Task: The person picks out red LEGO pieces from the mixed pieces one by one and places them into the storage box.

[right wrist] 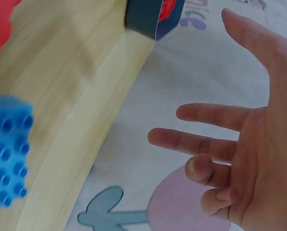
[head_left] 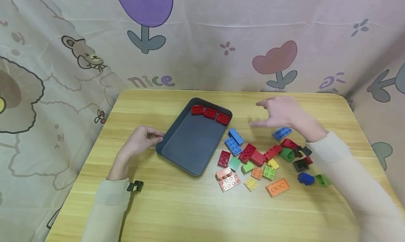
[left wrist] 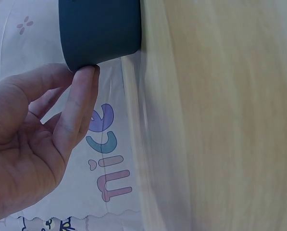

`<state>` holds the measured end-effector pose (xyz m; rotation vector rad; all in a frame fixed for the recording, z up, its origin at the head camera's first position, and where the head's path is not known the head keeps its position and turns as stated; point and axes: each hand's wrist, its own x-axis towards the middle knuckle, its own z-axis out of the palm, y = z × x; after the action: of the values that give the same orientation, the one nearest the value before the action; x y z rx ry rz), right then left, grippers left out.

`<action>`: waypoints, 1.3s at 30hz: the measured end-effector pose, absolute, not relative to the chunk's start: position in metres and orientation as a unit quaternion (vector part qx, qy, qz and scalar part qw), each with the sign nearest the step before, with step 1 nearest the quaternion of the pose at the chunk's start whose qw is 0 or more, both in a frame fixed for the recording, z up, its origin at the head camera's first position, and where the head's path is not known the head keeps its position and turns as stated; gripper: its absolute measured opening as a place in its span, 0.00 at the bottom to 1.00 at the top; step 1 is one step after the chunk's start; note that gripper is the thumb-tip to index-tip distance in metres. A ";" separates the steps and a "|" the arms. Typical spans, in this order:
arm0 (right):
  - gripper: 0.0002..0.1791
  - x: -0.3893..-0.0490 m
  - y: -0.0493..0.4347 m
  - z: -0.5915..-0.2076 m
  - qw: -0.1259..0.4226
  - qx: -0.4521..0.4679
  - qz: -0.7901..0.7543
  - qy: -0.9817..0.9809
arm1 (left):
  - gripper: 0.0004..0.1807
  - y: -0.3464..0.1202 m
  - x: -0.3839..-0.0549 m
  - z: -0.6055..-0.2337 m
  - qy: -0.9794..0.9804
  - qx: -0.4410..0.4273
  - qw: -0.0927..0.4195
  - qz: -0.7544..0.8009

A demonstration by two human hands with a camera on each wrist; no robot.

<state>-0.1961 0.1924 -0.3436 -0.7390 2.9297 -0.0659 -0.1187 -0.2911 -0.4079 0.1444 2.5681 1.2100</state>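
A dark grey tray (head_left: pixel 190 140) lies on the table with three red bricks (head_left: pixel 210 113) along its far end. My left hand (head_left: pixel 141 141) pinches the tray's left rim between thumb and fingers; in the left wrist view the fingertips (left wrist: pixel 87 72) meet the tray's dark wall (left wrist: pixel 102 31). Beyond the loose bricks, my right hand (head_left: pixel 280 112) hovers over the table with nothing in it. Its thumb and two fingers are stretched out, while the other two bend inward. Nearest to it is a blue brick (head_left: pixel 282 133), just below the palm in the head view.
Right of the tray spreads a pile of bricks: two blue ones (head_left: pixel 233 146), several red (head_left: pixel 247 152), an orange one (head_left: pixel 277 187), pink (head_left: pixel 230 182), green (head_left: pixel 287 155) and others. A small black piece (head_left: pixel 135 186) sits by the left sleeve. A printed curtain (head_left: pixel 202 59) hangs behind the table (head_left: pixel 177 214).
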 end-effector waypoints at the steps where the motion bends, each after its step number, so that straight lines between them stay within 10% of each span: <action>1: 0.52 -0.195 0.197 -0.343 0.061 -0.237 -0.024 0.969 | 0.14 -0.291 -0.118 -0.407 0.893 0.050 0.149 0.422; 39: 0.61 -0.157 0.351 -0.367 0.087 -0.024 -0.062 0.994 | 0.13 -0.291 -0.118 -0.409 0.896 0.042 0.147 0.416</action>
<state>-0.1574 0.3505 -0.3669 -0.0727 2.9617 -0.1848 -0.1183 -0.2912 -0.4087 0.1205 2.5796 1.1972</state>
